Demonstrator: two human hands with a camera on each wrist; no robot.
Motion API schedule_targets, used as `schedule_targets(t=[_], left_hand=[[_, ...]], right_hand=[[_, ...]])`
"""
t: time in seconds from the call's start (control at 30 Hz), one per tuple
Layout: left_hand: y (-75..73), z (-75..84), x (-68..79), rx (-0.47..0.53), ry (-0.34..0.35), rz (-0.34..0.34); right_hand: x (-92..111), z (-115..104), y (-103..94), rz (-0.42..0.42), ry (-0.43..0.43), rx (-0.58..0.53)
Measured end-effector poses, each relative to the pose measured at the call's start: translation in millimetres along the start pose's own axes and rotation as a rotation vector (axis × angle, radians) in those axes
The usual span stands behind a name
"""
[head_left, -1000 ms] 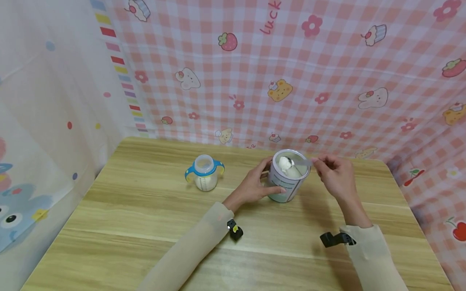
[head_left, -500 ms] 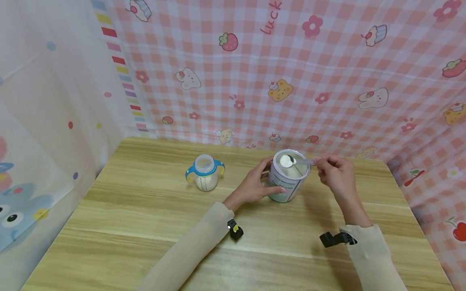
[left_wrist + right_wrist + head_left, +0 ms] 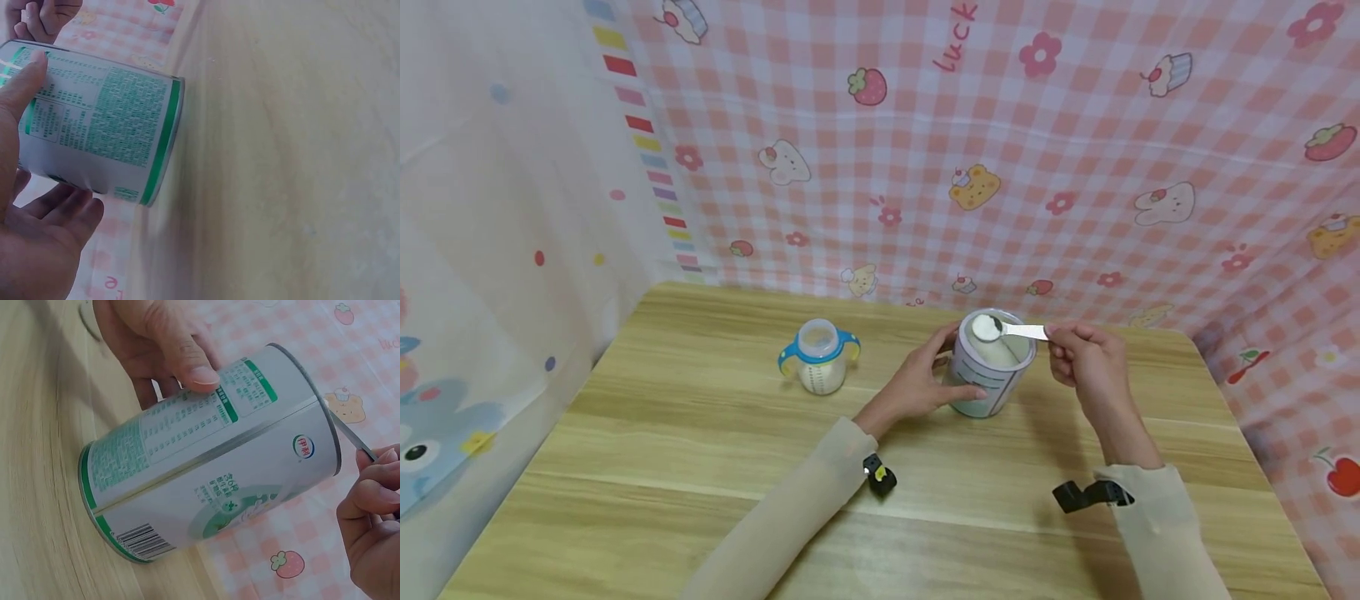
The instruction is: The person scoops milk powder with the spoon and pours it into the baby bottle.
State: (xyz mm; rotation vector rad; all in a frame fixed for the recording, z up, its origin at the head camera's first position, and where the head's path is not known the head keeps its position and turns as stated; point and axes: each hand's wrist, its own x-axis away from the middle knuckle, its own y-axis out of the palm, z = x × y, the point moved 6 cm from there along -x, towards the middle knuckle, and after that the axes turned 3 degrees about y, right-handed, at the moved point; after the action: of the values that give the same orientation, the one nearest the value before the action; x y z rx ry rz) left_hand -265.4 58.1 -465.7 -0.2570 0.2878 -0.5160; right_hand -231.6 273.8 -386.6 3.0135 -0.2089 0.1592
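Observation:
A milk powder can point(image 3: 988, 379), white with green print, stands upright on the table, its top uncovered and pale powder inside. My left hand point(image 3: 917, 385) grips its left side, the thumb point(image 3: 28, 81) across the label and the other fingers round the back. Between thumb and fingers my right hand point(image 3: 1093, 367) pinches the handle of a spoon point(image 3: 1026, 332). White powder fills the spoon's bowl, which is over the can's mouth. In the right wrist view the spoon handle point(image 3: 353, 434) reaches past the can's rim; its bowl is hidden there.
A baby bottle point(image 3: 822, 371) with blue handles stands uncapped to the left of the can, white content in its lower part. The wooden table point(image 3: 700, 467) ends at the back against a pink checked cloth point(image 3: 917, 150). Another patterned cloth point(image 3: 1300, 358) hangs at the right.
The heaped powder on the spoon has become level. The spoon has risen slightly and shifted a little left over the can's mouth. My left hand keeps its grip on the can.

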Motion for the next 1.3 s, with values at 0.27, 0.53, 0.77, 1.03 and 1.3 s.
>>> schedule_targets(t=[0.27, 0.53, 0.77, 1.03, 1.3], left_hand=[[-7.0, 11.1, 3.2, -0.042, 0.016, 0.000], [-26.3, 26.6, 7.4, -0.081, 0.056, 0.045], [-49.0, 40.9, 14.2, -0.074, 0.096, 0.103], [-74.8, 52.4, 26.4, -0.081, 0.103, 0.166], [-99.3, 63.7, 40.1, -0.092, 0.147, 0.218]], right_hand=[[2.8, -3.3, 0.3, -0.013, 0.006, -0.047], [6.8, -11.2, 7.5, -0.031, -0.001, -0.086], [8.0, -16.7, 21.3, -0.061, 0.007, -0.113], [8.2, -18.6, 36.2, -0.086, 0.007, -0.095], [8.0, -20.5, 50.9, -0.113, -0.004, -0.056]])
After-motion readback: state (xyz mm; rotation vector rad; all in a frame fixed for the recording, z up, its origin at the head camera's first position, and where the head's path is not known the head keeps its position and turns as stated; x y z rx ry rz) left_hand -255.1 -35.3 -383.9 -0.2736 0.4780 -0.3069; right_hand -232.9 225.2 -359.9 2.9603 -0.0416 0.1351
